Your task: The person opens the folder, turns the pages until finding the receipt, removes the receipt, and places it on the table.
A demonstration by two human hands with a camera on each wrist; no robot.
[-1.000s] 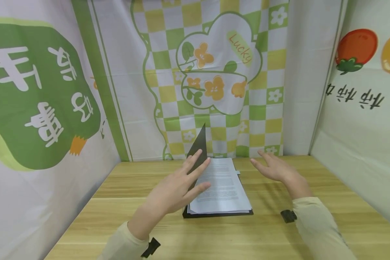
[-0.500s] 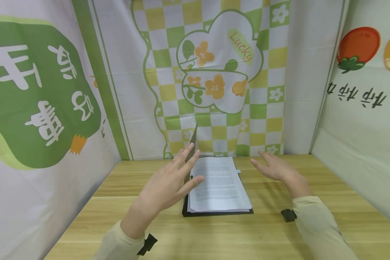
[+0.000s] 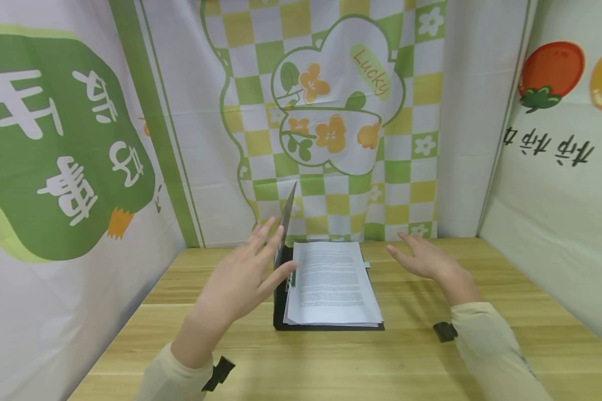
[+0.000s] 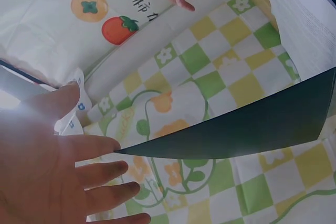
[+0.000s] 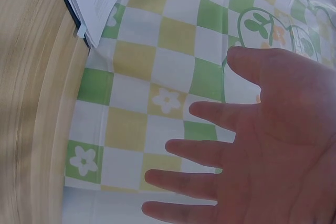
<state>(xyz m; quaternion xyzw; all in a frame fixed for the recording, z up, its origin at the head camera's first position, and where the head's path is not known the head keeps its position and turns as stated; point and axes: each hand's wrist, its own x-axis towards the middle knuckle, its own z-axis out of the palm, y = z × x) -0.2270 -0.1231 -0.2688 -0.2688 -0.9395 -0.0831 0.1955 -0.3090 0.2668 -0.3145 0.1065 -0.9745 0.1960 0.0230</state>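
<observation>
Inspecting the black, rectangular, stiff-looking folder (image 3: pixel 279 312), I find it flat on the light wood-grain desk (image 3: pixel 341 365), toward the far edge, between my two hands, its dark cover (image 4: pixel 236 124) raised steeply on the left side. Inside lies a stack of white printed paper sheets (image 3: pixel 331 284), with a small metal clip (image 3: pixel 290 280) at the left margin and a pale tab (image 3: pixel 367 265) projecting at the right. In my judgement the folder is fairly light; its cover should handle as a thin, stiff, rather smooth board, liable to slip off flat fingers, while the sheets are soft and would crease or fan if pushed. The sound places to take hold are the cover's free edge, or the base by its near corners. As to position: my left hand (image 3: pixel 233 278) is at the folder's left, beside the cover, fingers extended and gripping nothing; the left wrist view puts the index fingertip right at a cover corner, though I cannot confirm contact. My right hand (image 3: pixel 426 260) is to the folder's right, apart from it, fingers spread, grasping nothing.
</observation>
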